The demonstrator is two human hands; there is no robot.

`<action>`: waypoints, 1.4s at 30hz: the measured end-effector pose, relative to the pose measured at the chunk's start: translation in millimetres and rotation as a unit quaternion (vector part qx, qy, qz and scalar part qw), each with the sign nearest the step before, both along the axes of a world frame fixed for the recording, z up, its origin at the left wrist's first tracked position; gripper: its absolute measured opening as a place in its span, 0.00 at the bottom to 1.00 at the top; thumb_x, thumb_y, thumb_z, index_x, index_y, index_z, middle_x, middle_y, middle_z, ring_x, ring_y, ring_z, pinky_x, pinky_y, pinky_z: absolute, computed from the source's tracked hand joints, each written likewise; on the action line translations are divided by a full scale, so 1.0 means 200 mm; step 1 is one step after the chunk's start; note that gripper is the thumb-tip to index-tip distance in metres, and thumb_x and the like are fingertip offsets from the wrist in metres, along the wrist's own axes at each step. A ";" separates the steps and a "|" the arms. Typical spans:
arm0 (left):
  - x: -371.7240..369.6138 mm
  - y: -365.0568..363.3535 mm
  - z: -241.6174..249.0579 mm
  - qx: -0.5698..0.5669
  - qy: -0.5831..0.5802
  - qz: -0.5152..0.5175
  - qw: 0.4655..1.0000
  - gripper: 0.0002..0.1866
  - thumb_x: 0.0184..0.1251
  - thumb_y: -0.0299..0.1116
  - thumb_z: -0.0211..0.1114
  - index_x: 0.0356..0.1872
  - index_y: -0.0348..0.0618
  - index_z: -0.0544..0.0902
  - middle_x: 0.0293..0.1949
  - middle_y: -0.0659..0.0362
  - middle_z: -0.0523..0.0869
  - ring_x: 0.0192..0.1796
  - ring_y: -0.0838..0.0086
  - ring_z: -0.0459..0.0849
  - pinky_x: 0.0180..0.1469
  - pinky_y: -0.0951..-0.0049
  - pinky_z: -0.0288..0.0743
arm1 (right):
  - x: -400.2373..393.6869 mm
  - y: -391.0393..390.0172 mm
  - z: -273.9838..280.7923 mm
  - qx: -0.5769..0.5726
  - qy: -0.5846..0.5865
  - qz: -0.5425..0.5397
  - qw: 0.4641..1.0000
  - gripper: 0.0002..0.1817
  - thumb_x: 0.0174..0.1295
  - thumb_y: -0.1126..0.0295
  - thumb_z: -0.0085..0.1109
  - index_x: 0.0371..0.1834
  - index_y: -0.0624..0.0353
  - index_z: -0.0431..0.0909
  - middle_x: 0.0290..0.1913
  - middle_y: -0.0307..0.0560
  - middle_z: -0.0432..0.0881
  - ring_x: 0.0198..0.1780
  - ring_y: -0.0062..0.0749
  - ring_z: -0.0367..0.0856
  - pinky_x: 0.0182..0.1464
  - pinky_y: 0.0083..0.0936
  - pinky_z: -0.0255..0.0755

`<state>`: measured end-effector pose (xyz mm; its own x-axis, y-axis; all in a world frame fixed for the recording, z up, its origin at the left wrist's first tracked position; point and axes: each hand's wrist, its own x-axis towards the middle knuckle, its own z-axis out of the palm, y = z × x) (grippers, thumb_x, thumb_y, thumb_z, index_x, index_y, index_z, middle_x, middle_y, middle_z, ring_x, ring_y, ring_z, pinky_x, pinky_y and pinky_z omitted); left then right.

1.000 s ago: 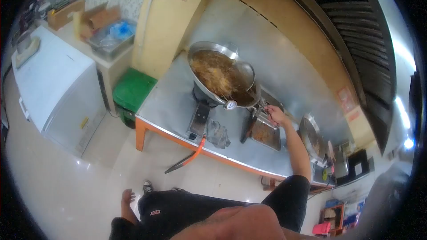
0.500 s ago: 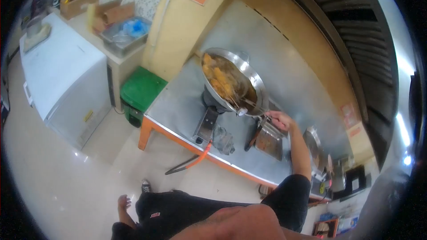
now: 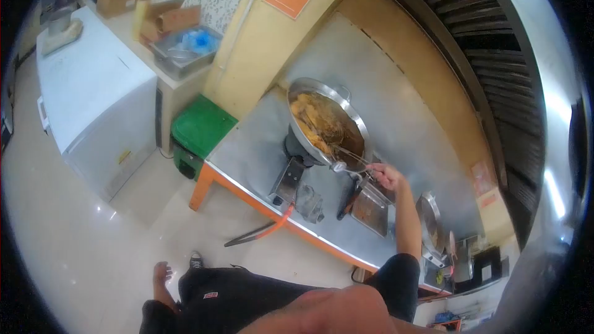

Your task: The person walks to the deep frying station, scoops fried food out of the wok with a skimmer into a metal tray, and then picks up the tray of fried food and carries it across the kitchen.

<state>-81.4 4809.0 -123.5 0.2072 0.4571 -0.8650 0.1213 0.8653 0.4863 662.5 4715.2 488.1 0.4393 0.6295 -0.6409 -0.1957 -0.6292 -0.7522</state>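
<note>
A large metal wok (image 3: 359, 115) of dark oil sits on a burner, with golden fried pieces (image 3: 307, 114) gathered along its left side. My right hand (image 3: 387, 176) is closed around the handle of a wire skimmer (image 3: 354, 157). The skimmer's round head dips into the oil beside the pieces, partly hidden. A round thermometer dial (image 3: 338, 166) is at the wok's near rim. Low beside my body hangs my left hand (image 3: 162, 272), holding nothing, its fingers loosely apart above the floor.
A metal tray (image 3: 371, 209) lies right of the wok on the steel table (image 3: 247, 142). An orange gas hose (image 3: 278, 225) runs over the front edge. Left are a green bin (image 3: 201, 127) and a white chest freezer (image 3: 93, 74). Another pan (image 3: 428, 213) stands further right.
The skimmer's head and the fried pieces have shifted within the wok. My right hand keeps its grip on the handle. The camera view has tilted slightly, and my left hand hangs a little further left.
</note>
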 end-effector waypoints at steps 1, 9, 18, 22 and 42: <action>-0.02 0.00 -0.05 -0.009 0.011 -0.016 1.000 0.20 0.63 0.43 0.54 0.55 0.49 0.71 0.44 0.53 0.81 0.36 0.64 0.80 0.34 0.61 0.74 | 0.02 0.04 -0.06 0.035 0.009 -0.032 0.999 0.09 0.66 0.74 0.43 0.43 0.61 0.73 0.19 0.32 0.65 0.14 0.10 0.59 0.11 0.08 0.53; 0.05 0.08 0.00 0.013 0.033 -0.114 0.993 0.18 0.61 0.44 0.56 0.51 0.51 0.73 0.41 0.56 0.81 0.36 0.66 0.80 0.33 0.64 0.74 | -0.12 0.18 -0.31 0.195 0.109 -0.174 0.959 0.07 0.65 0.77 0.41 0.32 0.65 0.70 0.24 0.39 0.70 0.18 0.11 0.64 0.14 0.04 0.60; 0.03 0.02 0.04 0.028 0.001 -0.053 0.998 0.22 0.61 0.47 0.56 0.53 0.50 0.71 0.42 0.55 0.80 0.36 0.67 0.79 0.35 0.65 0.73 | -0.08 0.11 -0.12 0.094 -0.053 -0.194 0.975 0.05 0.64 0.77 0.38 0.30 0.60 0.63 0.21 0.39 0.66 0.14 0.14 0.55 0.10 0.11 0.48; -0.12 -0.13 0.00 -0.015 0.035 -0.056 0.998 0.21 0.62 0.46 0.55 0.54 0.50 0.70 0.43 0.54 0.80 0.35 0.67 0.79 0.35 0.65 0.73 | 0.01 0.07 -0.06 0.043 -0.125 -0.175 0.976 0.05 0.64 0.74 0.38 0.31 0.57 0.63 0.19 0.39 0.65 0.12 0.16 0.55 0.09 0.13 0.46; 0.01 0.04 0.08 -0.003 0.005 -0.086 0.996 0.14 0.63 0.38 0.54 0.46 0.46 0.75 0.30 0.55 0.82 0.28 0.67 0.79 0.29 0.65 0.73 | -0.47 -0.02 -0.12 -0.135 -0.698 0.123 0.693 0.10 0.64 0.67 0.42 0.43 0.60 0.69 0.35 0.71 0.77 0.43 0.66 0.75 0.45 0.54 0.66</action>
<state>-78.8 4816.5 -107.0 0.2734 0.4110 -0.8697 0.2719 0.8342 0.4797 569.1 4710.7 464.4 0.6506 0.7351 0.1904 0.7414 -0.6692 0.0502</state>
